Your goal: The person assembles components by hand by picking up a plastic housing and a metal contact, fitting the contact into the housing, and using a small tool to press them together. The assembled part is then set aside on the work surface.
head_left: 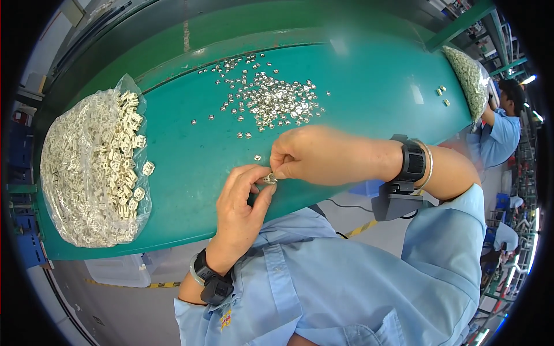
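Note:
Near the front edge of the green table, my left hand (pixel 238 199) pinches a small shiny part (pixel 269 179) between thumb and fingertips. Its exact kind is too small to make out. My right hand (pixel 309 154) is closed, with thumb and index finger pressed together at the same part; whatever lies between those fingertips is hidden. Just beyond the hands lies a single round metal piece (pixel 257 157). Farther off, a spread-out heap of shiny round metal pieces (pixel 280 99) covers the middle of the table.
On the left rests a large clear plastic bag (pixel 81 173) of cream plastic parts, spilling from its open side. Another full bag (pixel 468 81) stands at the far right, near a few loose parts (pixel 441 91) and a co-worker in blue (pixel 503 138). A translucent bin (pixel 118 271) sits below the table edge.

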`<control>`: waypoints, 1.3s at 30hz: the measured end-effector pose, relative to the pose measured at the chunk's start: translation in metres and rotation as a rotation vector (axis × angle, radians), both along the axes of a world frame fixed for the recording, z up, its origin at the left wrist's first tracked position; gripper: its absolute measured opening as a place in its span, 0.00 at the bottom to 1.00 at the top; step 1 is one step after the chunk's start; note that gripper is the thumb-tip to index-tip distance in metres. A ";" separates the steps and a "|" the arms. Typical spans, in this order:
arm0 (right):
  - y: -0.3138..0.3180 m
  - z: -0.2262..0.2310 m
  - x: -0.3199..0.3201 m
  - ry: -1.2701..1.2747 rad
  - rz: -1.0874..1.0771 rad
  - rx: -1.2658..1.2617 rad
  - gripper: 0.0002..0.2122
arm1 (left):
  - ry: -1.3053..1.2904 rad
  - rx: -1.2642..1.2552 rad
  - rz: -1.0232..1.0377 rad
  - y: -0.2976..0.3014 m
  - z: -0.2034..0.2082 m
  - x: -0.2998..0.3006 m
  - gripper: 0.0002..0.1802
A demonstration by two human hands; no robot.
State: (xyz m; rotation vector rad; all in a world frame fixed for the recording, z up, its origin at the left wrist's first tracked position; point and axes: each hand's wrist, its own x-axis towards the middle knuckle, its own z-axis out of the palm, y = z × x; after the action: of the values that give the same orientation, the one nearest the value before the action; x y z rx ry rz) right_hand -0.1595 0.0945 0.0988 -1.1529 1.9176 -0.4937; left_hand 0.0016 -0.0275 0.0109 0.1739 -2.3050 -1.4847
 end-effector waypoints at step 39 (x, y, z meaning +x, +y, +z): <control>-0.011 -0.004 -0.007 0.005 0.075 -0.090 0.08 | 0.006 0.084 0.019 0.001 -0.005 0.001 0.17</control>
State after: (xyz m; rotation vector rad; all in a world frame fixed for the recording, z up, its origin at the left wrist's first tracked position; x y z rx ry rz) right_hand -0.1666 0.0836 0.0952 -1.2794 1.8655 -0.5411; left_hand 0.0023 -0.0268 0.0057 0.2136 -2.2314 -1.5712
